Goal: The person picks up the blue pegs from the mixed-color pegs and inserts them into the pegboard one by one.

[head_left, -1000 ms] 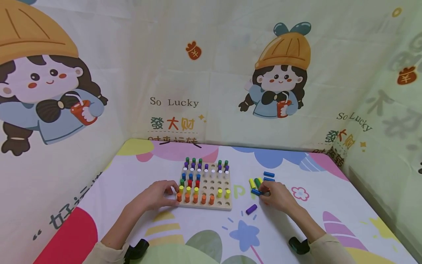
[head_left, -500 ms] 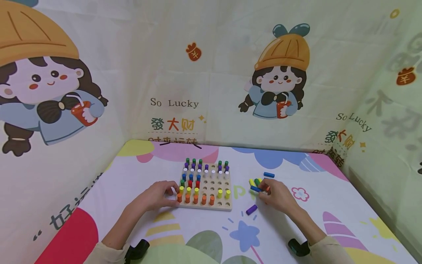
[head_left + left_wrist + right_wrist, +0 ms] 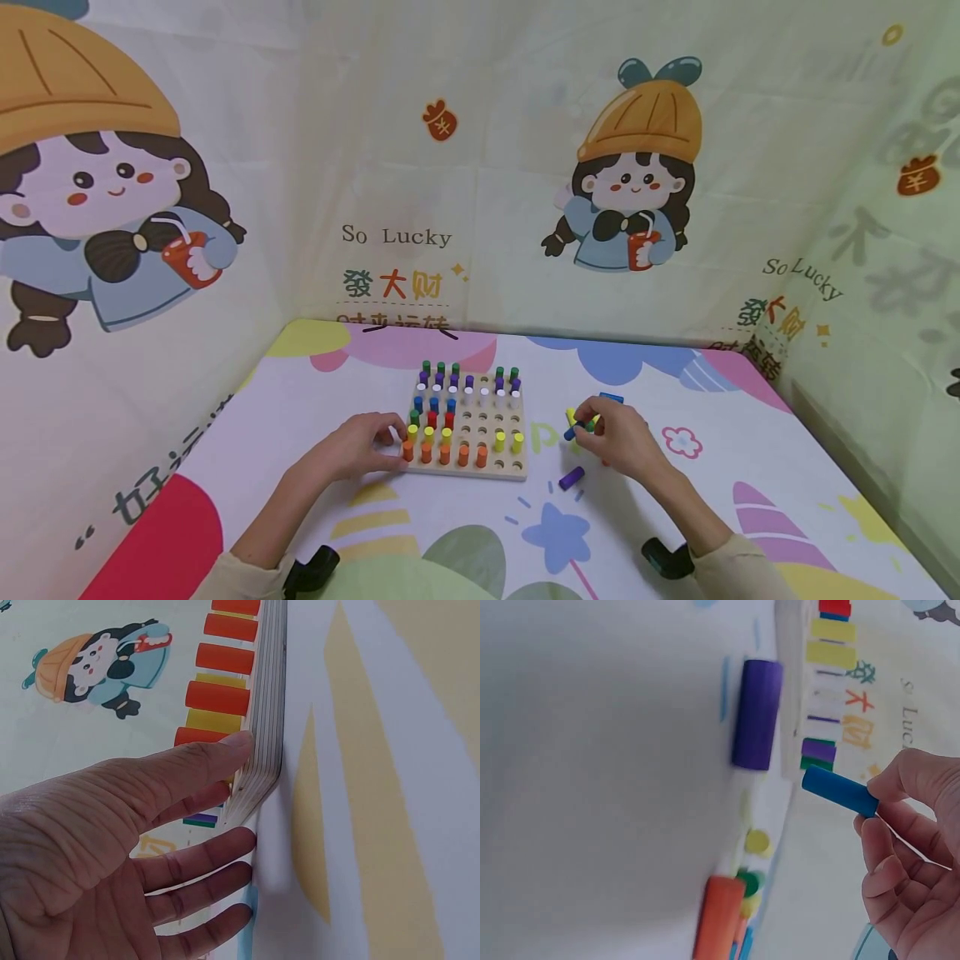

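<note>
A wooden pegboard (image 3: 465,473) stands on the table, with rows of coloured pegs upright in part of its holes. My left hand (image 3: 363,446) grips its near left corner; in the left wrist view the thumb lies on the board's edge (image 3: 268,690) beside the orange pegs (image 3: 217,696). Right of the board, my right hand (image 3: 618,437) pinches a blue peg (image 3: 840,791) by one end between thumb and fingers, above the table. A purple peg (image 3: 572,477) lies just below that hand. An orange peg (image 3: 718,919) lies closer to the right wrist camera.
Under and behind the right hand lie loose pegs: yellow (image 3: 571,416), green (image 3: 748,882) and another blue peg (image 3: 611,397). A printed cloth covers the table (image 3: 420,533); patterned fabric walls (image 3: 510,250) enclose its back and sides.
My right hand has taken up a blue peg from the loose pile and lifted it, shifting slightly left. The left hand stays at the board's corner.
</note>
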`<state>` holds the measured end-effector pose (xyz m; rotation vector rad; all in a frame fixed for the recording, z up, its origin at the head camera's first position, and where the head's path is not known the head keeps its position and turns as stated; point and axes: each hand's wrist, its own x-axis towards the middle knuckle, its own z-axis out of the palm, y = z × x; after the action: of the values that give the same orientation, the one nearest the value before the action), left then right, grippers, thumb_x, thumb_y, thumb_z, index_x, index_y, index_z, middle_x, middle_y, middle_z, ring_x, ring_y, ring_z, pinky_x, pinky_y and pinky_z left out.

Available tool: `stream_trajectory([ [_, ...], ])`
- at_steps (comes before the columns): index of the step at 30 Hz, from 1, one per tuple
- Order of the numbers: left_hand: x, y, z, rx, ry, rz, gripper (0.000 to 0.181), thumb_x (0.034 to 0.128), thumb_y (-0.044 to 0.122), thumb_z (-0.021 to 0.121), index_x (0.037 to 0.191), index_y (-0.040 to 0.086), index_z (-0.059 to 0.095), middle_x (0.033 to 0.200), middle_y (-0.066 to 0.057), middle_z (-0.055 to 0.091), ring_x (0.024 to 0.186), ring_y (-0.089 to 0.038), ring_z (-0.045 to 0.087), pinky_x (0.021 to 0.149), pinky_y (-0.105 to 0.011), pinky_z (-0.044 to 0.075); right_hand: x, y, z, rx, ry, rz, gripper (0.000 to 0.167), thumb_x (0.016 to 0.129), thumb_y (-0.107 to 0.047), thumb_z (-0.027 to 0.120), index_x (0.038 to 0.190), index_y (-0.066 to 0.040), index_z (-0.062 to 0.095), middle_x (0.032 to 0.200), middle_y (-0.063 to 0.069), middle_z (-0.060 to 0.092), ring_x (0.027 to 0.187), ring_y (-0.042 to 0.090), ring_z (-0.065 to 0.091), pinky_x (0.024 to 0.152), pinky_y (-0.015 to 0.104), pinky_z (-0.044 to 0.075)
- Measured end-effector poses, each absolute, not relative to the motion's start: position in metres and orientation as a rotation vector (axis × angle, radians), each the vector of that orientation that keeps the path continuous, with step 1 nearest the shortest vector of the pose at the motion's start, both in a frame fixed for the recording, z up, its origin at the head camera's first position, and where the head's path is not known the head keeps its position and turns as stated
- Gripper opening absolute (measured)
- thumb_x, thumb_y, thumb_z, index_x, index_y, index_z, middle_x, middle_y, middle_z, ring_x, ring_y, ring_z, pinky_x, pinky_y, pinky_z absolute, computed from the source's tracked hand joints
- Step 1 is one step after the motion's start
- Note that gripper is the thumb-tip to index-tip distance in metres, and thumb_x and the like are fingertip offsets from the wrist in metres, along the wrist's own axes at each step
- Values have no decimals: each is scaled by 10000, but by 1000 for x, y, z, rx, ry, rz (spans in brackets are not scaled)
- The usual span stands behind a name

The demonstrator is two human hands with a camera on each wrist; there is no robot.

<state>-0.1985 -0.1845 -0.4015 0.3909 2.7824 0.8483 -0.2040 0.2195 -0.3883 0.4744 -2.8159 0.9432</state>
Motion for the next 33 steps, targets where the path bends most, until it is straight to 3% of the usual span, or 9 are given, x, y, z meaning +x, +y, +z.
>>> stream_trajectory([
  [7, -198, -185, -401, 406, 2786, 846, 349, 797, 271, 892, 1039, 206, 649, 937, 19, 628, 878, -172, 553, 785, -361, 506, -207, 202, -384, 505, -2756, 883, 149, 850, -64, 780, 953, -121, 688, 817, -53, 620, 676, 135, 529, 566, 246, 441],
  [15, -198, -186, -401, 406, 2785, 842, 339, 800, 262, 889, 1034, 209, 649, 929, 14, 624, 873, -173, 551, 793, -361, 501, -210, 181, -377, 519, -2711, 958, 150, 868, -87, 784, 984, -121, 695, 898, -34, 660, 729, 137, 551, 563, 249, 461],
  [33, -198, -185, -400, 402, 2769, 862, 350, 800, 250, 891, 1048, 206, 648, 950, 10, 625, 888, -180, 552, 799, -374, 510, -222, 130, -376, 585, -2696, 1085, 131, 883, -97, 781, 976, -125, 692, 893, -38, 646, 738, 157, 553, 564, 260, 470],
])
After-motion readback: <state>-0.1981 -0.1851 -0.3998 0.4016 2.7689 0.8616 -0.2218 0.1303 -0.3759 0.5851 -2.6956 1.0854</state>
